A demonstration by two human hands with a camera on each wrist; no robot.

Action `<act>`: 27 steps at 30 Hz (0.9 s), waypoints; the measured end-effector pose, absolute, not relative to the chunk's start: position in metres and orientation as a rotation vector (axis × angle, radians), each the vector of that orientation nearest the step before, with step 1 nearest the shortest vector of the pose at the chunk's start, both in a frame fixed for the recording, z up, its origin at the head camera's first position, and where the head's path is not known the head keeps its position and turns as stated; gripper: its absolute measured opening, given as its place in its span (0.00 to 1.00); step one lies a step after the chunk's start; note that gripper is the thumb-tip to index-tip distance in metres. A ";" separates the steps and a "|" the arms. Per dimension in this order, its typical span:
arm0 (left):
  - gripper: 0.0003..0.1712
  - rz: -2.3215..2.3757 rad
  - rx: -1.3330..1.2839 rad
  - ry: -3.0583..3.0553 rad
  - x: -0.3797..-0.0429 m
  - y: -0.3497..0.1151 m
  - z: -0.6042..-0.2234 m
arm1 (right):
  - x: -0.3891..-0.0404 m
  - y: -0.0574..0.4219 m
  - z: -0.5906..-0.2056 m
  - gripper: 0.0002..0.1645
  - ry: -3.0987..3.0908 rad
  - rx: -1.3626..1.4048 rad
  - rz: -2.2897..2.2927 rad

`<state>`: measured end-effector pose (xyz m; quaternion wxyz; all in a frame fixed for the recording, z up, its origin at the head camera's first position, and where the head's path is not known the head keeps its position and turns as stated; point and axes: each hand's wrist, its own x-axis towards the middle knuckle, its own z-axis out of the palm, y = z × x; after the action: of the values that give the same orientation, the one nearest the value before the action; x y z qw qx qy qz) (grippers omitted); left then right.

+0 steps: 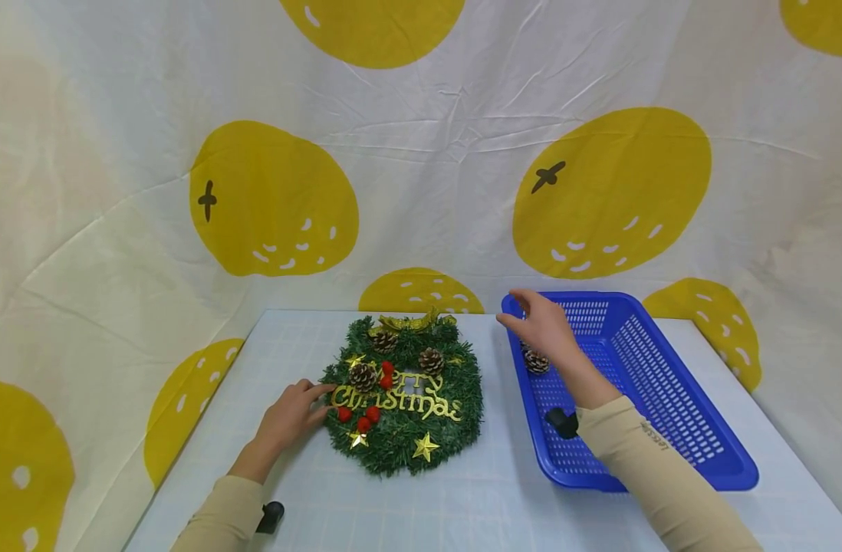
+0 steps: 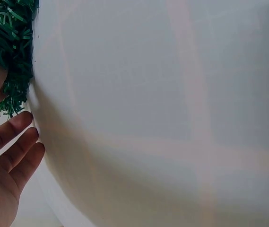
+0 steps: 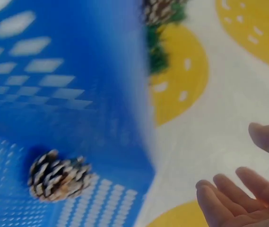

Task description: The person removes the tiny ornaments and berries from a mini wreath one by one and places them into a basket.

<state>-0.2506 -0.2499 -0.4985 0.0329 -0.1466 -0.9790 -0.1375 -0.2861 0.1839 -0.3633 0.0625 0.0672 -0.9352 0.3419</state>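
Note:
A green wreath (image 1: 462, 429) lies on the table, carrying gold "Merry Christmas" lettering (image 1: 407, 402), gold stars (image 1: 425, 447), red berries (image 1: 363, 424) and several pine cones (image 1: 431, 361). My left hand (image 1: 291, 418) touches its left edge. In the left wrist view a digit overlaps the green tinsel (image 2: 13, 42), while three fingers (image 2: 24, 163) extend below it. My right hand (image 1: 544, 330) hovers above the left rim of a blue basket (image 1: 728, 468), thumb and fingers spread apart with nothing between them. Inside the basket sits a pine cone (image 3: 58, 176), partly behind the right wrist in the head view.
The basket stands to the right of the wreath. A gold ribbon (image 1: 414, 322) tops the wreath. Behind the table (image 1: 435, 510) hangs a white cloth (image 1: 435, 192) printed with yellow fruit shapes. Small black devices (image 1: 271, 517) are worn on both wrists.

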 end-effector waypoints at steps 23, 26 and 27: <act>0.22 -0.423 -0.456 -3.001 -0.250 -0.249 -0.497 | -0.235 0.096 -0.354 0.37 -2.674 0.436 1.265; 0.23 -0.420 -0.451 -3.007 -0.250 -0.249 -0.498 | -0.229 0.086 -0.359 0.37 -2.672 0.449 1.280; 0.23 -0.418 -0.451 -3.009 -0.251 -0.249 -0.498 | -0.227 0.083 -0.360 0.37 -2.673 0.450 1.288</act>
<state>-0.2505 -0.2494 -0.4979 0.0353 -0.1467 -0.9792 -0.1360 -0.2268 0.0830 -0.3604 0.0702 0.1497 -0.8885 0.4280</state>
